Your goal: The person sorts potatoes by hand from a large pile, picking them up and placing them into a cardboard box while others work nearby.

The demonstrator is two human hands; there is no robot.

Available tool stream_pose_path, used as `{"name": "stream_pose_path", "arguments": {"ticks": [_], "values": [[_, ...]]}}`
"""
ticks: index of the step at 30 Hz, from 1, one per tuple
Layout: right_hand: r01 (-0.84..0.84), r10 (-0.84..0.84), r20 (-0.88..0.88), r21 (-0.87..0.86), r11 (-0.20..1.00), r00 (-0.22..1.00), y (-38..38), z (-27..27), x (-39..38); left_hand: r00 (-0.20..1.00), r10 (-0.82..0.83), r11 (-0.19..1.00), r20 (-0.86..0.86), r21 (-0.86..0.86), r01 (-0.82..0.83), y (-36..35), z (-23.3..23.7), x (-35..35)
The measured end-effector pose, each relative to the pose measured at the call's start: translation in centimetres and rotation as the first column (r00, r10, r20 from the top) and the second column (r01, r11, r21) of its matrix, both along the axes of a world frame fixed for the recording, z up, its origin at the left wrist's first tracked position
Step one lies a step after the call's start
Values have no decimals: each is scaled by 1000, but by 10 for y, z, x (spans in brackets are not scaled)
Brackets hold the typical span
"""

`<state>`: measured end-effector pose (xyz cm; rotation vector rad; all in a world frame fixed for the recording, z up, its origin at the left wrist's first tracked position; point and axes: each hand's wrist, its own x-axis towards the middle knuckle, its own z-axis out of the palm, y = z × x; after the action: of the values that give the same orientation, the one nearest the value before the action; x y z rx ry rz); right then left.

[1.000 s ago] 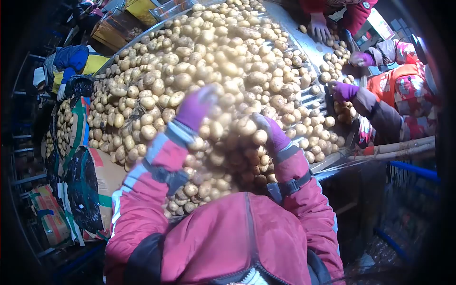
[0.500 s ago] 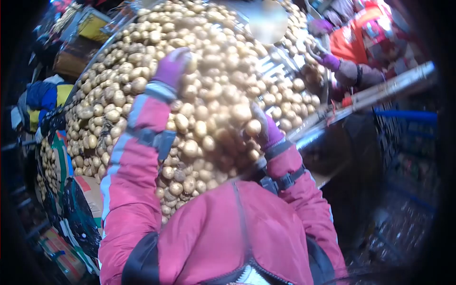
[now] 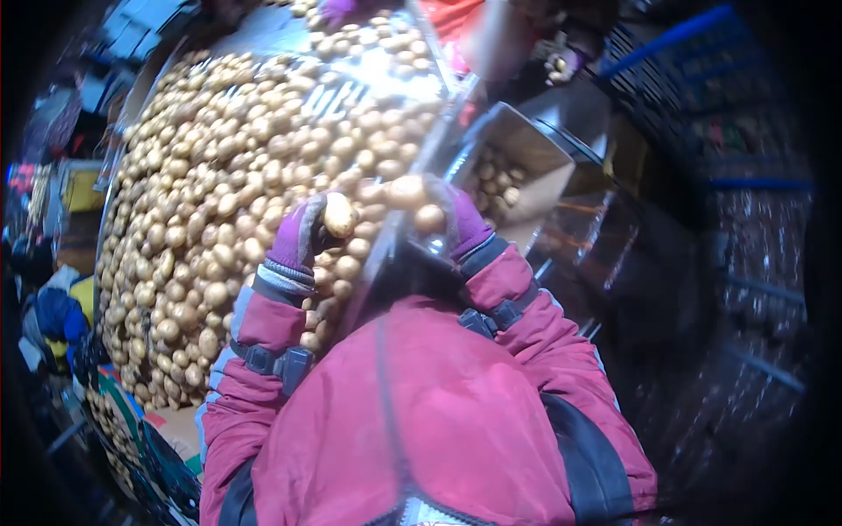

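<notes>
A wide heap of potatoes point(image 3: 206, 210) covers the sorting table in front of me. My left hand point(image 3: 296, 232), in a purple and grey glove, is closed around a potato point(image 3: 339, 216) above the near edge of the heap. My right hand point(image 3: 465, 221), gloved alike, is by the table's right rim. Its fingers curl around potatoes point(image 3: 430, 219), two of which show at its left side; part of the grip is blurred.
A metal rim point(image 3: 425, 158) borders the table on the right. Beyond it stands an open cardboard box point(image 3: 537, 188) with potatoes inside. Another person's purple glove point(image 3: 338, 10) shows at the far side. A blue crate point(image 3: 667, 39) is at upper right.
My view has swung right, bringing the cardboard box into sight. My left hand has drawn back from the heap with a potato in it; my right hand has moved to the table's rim.
</notes>
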<state>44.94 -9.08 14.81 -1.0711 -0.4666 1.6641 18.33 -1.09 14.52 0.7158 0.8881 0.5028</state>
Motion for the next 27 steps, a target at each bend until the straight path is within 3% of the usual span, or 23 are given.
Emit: {"name": "stream_pose_path", "arguments": {"ticks": [1, 2, 3, 4, 5, 6, 8, 10, 11, 13, 16, 17, 19, 20, 21, 23, 24, 25, 26, 27], "values": [[102, -110, 166, 56, 993, 980, -11, -17, 15, 999, -28, 998, 45, 61, 25, -12, 36, 42], [140, -167, 246, 124, 982, 955, -19, -31, 31, 984, -139, 978, -112, 144, 154, -3, 6, 46], [168, -224, 322, 194, 967, 920, -26, -41, 49, 955, -150, 646, -255, 707, 289, 5, -43, 62], [189, -285, 395, 263, 946, 873, -34, -34, 63, 949, -176, 738, -263, 602, 304, -5, -37, 84], [254, -330, 486, 217, 943, 809, -50, -23, 78, 943, -195, 818, -271, 486, 309, -15, -30, 107], [309, -395, 518, 249, 918, 758, -65, -26, 96, 928, -233, 722, -293, 587, 366, -17, -33, 123], [410, -512, 578, 309, 858, 636, -104, -36, 134, 901, -292, 735, -321, 527, 426, -28, -34, 139], [417, -580, 772, 452, 789, 261, -147, -16, 167, 865, -425, 788, -268, 360, 499, -37, -20, 141], [425, -572, 819, 504, 751, 40, -169, -6, 182, 847, -451, 730, -280, 431, 531, -37, -36, 130], [509, -626, 775, 508, 695, 81, -207, 8, 223, 871, -420, 811, -256, 325, 486, -46, -29, 123], [508, -335, 898, 438, 742, -284, -265, -30, 308, 879, -402, 843, -255, 272, 465, -51, -25, 111], [394, -358, 857, 494, 775, -371, -272, -24, 319, 878, -372, 843, -300, 286, 455, -53, -33, 105], [434, -479, 850, 525, 732, -221, -239, 7, 301, 850, -424, 805, -313, 300, 512, -55, -36, 96], [592, -561, 827, 438, 676, 29, -209, 38, 269, 845, -430, 789, -318, 323, 523, -55, -49, 86], [538, -599, 790, 451, 712, 130, -177, 45, 241, 845, -340, 516, -412, 670, 534, -58, -56, 78], [393, -620, 672, 485, 782, 404, -119, 29, 197, 827, -290, 264, -481, 791, 552, -68, -46, 69], [299, -581, 591, 510, 806, 559, -91, 6, 179, 831, -270, 234, -486, 804, 546, -72, -49, 65], [162, -485, 672, 485, 859, 560, -62, 0, 147, 835, -249, 203, -491, 817, 540, -75, -54, 61], [30, -398, 753, 451, 892, 524, -38, -1, 109, 839, -144, -32, -525, 850, 526, -76, -70, 49], [4, -299, 695, 392, 920, 653, -15, -1, 73, 844, -192, 289, -500, 793, 536, -76, -61, 31]]}}
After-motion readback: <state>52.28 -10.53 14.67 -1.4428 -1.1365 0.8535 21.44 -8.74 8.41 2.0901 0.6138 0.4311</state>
